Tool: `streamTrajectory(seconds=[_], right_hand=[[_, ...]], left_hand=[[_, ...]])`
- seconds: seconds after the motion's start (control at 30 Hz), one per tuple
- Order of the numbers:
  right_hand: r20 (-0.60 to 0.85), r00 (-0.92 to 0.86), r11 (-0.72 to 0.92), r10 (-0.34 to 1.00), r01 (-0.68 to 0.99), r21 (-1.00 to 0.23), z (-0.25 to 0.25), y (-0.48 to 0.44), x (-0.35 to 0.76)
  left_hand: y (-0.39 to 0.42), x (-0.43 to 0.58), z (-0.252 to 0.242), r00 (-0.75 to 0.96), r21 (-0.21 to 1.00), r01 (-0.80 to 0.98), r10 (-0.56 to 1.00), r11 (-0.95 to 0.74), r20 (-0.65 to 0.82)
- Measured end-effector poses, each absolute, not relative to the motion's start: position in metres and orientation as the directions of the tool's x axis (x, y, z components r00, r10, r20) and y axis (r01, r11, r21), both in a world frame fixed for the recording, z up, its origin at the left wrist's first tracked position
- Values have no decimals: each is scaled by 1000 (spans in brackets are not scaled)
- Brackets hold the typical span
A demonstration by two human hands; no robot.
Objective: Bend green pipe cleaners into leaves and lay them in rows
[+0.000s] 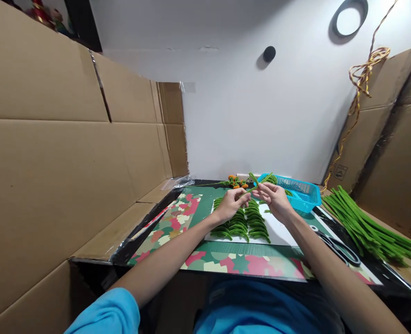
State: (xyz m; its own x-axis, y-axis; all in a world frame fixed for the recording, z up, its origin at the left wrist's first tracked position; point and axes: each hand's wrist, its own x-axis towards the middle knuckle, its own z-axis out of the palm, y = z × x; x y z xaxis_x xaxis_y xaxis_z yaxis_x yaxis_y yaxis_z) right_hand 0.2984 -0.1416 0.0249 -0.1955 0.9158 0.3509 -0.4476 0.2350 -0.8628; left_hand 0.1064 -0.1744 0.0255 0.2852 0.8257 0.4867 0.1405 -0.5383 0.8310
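Above the mat, my left hand (pixel 232 204) and my right hand (pixel 274 198) are close together, fingers pinched on a green pipe cleaner (pixel 253 178). Its fuzzy ends stick up and cross between the fingertips. Beneath the hands, several curved, leaf-like green pipe cleaner pieces (pixel 239 228) lie in rows on a white sheet (pixel 283 234). Just behind my right hand stands a blue plastic basket (pixel 307 191) with more green pieces inside. Small orange flowers with green parts (pixel 238 182) lie past my left hand at the back edge.
Scissors (pixel 342 248) with dark handles lie to the right of the sheet. A bundle of long green pipe cleaners (pixel 368 227) rests at the far right. Cardboard walls (pixel 69 162) enclose the sides, and a twisted cord (pixel 360 88) hangs at right. A patterned green mat (pixel 191 264) covers the table.
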Motion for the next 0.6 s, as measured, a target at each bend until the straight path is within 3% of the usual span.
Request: streamTrajectory(seconds=[0.33, 0.6], right_hand=[[359, -478, 308, 802, -184, -933, 24, -150, 304], [361, -639, 458, 679, -16, -889, 18, -151, 301]], left_hand=[[-168, 98, 37, 69, 840, 119, 848, -530, 525], [-170, 101, 30, 132, 813, 200, 838, -546, 530]])
